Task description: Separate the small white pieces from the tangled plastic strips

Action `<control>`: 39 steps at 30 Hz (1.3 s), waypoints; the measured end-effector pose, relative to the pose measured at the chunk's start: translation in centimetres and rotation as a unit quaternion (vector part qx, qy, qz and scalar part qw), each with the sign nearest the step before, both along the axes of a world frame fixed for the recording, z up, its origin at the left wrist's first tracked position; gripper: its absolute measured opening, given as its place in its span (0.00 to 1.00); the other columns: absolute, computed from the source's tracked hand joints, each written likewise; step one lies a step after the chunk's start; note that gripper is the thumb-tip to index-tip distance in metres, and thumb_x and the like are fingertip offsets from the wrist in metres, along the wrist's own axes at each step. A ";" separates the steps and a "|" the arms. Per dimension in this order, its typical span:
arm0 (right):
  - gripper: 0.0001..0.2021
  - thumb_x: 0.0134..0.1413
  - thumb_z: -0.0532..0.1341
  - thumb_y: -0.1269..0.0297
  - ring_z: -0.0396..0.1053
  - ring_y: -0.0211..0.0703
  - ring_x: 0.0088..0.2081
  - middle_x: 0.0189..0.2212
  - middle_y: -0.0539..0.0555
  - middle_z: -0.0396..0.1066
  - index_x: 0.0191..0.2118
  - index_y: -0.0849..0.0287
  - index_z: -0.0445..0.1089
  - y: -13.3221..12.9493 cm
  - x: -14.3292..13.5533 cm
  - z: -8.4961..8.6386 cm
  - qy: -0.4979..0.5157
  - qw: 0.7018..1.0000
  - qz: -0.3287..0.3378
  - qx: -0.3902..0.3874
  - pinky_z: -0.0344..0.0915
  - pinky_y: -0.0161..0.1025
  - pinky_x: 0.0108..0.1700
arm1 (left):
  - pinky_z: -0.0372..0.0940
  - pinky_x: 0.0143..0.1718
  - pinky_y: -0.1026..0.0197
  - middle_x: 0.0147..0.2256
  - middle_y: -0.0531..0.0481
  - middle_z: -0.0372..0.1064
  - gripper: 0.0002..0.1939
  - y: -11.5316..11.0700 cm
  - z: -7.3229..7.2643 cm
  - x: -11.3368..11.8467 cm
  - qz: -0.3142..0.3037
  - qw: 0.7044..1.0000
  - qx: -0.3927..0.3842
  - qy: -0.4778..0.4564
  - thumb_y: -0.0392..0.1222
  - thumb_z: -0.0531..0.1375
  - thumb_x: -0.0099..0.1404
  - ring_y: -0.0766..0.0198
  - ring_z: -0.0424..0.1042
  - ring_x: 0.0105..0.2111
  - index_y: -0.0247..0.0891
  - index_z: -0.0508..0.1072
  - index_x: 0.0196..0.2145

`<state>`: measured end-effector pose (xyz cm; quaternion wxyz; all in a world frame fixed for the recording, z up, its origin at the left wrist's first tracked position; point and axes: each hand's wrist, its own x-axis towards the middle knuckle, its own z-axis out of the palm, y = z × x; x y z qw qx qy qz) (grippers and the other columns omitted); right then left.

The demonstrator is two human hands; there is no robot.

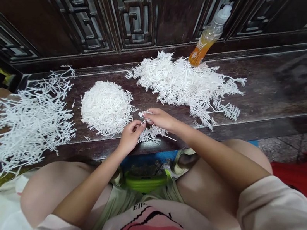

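Observation:
My left hand [132,134] pinches a small white branched plastic piece between thumb and fingertips. Close above it, my right hand [159,118] grips white plastic bits, with some ends poking out past the fingers. Where the two hands meet, the pieces are too small to make out fully. Below my right hand lies a little heap of white plastic branches [154,133] near the bench's front edge. Just left of my hands is a round pile of short white plastic pieces [107,107].
A wide heap of white branched plastic [182,82] spreads along the back, with a bottle of orange drink [209,38] behind it. Longer bare white branches [34,122] overhang the left end of the dark wooden bench [267,87]. A green basin [145,182] sits below, between the knees.

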<state>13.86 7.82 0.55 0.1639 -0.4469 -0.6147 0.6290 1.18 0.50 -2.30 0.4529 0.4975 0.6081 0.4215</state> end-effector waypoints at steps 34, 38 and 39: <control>0.12 0.46 0.54 0.60 0.55 0.33 0.24 0.20 0.49 0.61 0.23 0.64 0.65 -0.4 -1.0 -0.2 -0.073 0.981 -0.030 0.174 0.50 0.32 0.29 | 0.44 0.24 0.63 0.16 0.54 0.44 0.13 -0.7 1.3 1.6 0.030 0.996 0.065 0.050 0.34 0.45 0.53 0.67 0.49 0.21 0.38 0.46 0.14; 0.13 0.47 0.53 0.59 0.53 0.33 0.23 0.18 0.48 0.57 0.21 0.62 0.63 -1.7 -1.6 0.0 -0.092 0.972 -0.073 0.204 0.48 0.32 0.28 | 0.44 0.24 0.63 0.16 0.54 0.42 0.13 -0.6 1.1 1.6 0.041 0.995 0.082 0.049 0.33 0.45 0.52 0.67 0.48 0.20 0.38 0.44 0.15; 0.13 0.47 0.53 0.58 0.52 0.33 0.23 0.18 0.48 0.56 0.21 0.62 0.63 -2.0 -1.7 0.1 -0.095 0.970 -0.079 0.211 0.48 0.32 0.27 | 0.43 0.24 0.63 0.17 0.54 0.42 0.13 -0.7 1.0 1.7 0.046 0.994 0.083 0.050 0.33 0.45 0.52 0.67 0.48 0.20 0.38 0.44 0.15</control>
